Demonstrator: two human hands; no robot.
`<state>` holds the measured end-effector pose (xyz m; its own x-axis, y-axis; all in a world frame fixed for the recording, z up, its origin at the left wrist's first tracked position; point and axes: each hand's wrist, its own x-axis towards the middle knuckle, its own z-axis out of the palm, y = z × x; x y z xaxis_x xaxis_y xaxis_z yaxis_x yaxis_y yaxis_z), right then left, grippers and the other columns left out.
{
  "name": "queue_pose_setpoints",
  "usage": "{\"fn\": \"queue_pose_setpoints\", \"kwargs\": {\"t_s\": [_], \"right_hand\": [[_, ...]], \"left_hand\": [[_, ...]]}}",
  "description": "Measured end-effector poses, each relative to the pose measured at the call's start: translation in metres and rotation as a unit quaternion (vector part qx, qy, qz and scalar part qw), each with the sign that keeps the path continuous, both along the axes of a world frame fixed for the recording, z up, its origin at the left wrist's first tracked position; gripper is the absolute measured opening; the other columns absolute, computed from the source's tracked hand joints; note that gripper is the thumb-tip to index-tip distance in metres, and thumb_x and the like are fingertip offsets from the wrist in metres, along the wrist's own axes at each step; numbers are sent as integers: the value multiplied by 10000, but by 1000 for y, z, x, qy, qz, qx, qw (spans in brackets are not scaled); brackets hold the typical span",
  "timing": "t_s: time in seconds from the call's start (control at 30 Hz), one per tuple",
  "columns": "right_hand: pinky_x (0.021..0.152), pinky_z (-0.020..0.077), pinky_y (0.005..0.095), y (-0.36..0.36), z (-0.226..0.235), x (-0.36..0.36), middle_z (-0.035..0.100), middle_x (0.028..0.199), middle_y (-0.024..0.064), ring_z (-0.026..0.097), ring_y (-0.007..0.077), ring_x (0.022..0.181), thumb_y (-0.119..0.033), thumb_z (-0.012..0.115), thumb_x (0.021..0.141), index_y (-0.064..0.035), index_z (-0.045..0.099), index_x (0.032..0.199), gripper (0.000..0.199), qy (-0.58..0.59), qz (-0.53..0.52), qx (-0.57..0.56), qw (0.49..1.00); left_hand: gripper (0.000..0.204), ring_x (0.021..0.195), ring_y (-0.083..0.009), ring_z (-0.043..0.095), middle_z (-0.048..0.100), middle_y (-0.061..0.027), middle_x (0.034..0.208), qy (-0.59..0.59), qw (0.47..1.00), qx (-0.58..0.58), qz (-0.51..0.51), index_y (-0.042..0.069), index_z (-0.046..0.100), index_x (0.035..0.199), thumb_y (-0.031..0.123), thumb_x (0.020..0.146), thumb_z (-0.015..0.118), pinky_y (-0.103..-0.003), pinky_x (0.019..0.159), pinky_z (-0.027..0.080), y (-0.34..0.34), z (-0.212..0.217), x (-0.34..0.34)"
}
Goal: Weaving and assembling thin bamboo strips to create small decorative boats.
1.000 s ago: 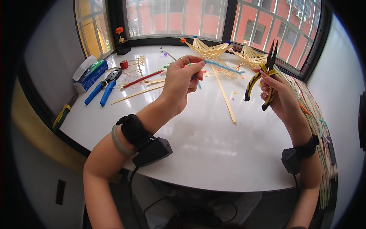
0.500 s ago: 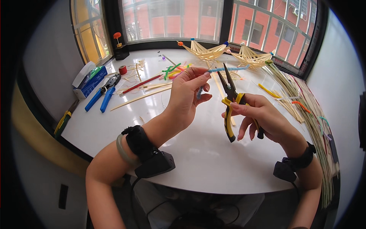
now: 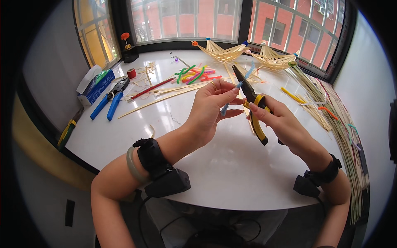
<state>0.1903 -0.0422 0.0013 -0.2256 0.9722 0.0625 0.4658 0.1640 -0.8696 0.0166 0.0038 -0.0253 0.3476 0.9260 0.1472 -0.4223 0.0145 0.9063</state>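
My left hand (image 3: 213, 105) pinches a fuzzy light-blue pipe cleaner (image 3: 239, 84) between thumb and forefinger above the white table. One end of it hangs down by the lower fingers; the other sticks up past the tool's jaws. In my right hand (image 3: 278, 116) is a pair of needle-nose pliers (image 3: 259, 128) with yellow and black handles, the dark jaws pointing up and away. These jaws cross the pipe cleaner right beside my left fingertips. Whether they grip it I cannot tell.
Colourful pipe cleaners (image 3: 198, 75) lie in a pile beyond my left hand. Blue-handled pliers (image 3: 111, 101), a blue box (image 3: 97, 86) and a red tape roll (image 3: 131, 73) stand at left. Two woven strip pieces (image 3: 223, 53) rest by the window; long thin stalks (image 3: 331, 107) run along the right.
My hands have come closer together. The pliers' jaws, spread apart before, now look nearly together and lie across the blue pipe cleaner, whose free end points more upward.
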Motion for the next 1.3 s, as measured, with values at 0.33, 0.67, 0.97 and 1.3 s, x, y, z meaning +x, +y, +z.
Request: {"fn": "queue_pose_setpoints", "kwargs": {"t_s": [0.33, 0.67, 0.97, 1.3], "right_hand": [[728, 386, 254, -2, 5, 2, 530, 868, 46, 470, 126, 814, -385, 507, 925, -9, 513, 1174, 450, 13, 25, -3, 1000], [811, 445, 269, -6, 6, 3, 562, 967, 49, 571, 130, 947, -337, 463, 957, -52, 425, 1230, 397, -4, 56, 0, 998], [659, 454, 292, -4, 0, 2, 603, 804, 110, 573, 164, 719, -234, 609, 839, 32, 544, 1006, 321, -74, 1, 30, 997], [552, 438, 307, 0, -5, 2, 578, 606, 106, 552, 175, 552, -210, 589, 816, 53, 588, 864, 267, -64, -25, 119, 990]], "left_hand": [[92, 797, -135, 635, 596, -46, 851, 106, 983, 141, 47, 53, 563, 861, 134, 867, 605, -284, 610, 567, -2, 7, -5], [40, 804, -114, 607, 596, -40, 855, 106, 977, 187, 10, 54, 560, 897, 92, 892, 551, -288, 685, 571, -3, 2, -4], [86, 904, -114, 586, 564, -34, 921, 43, 977, 205, -42, 51, 523, 993, 90, 916, 525, -264, 757, 545, -4, -1, -1], [65, 912, -109, 586, 564, -29, 924, 61, 972, 223, -34, 33, 523, 966, 76, 918, 524, -260, 777, 533, -6, 1, -1]]}}
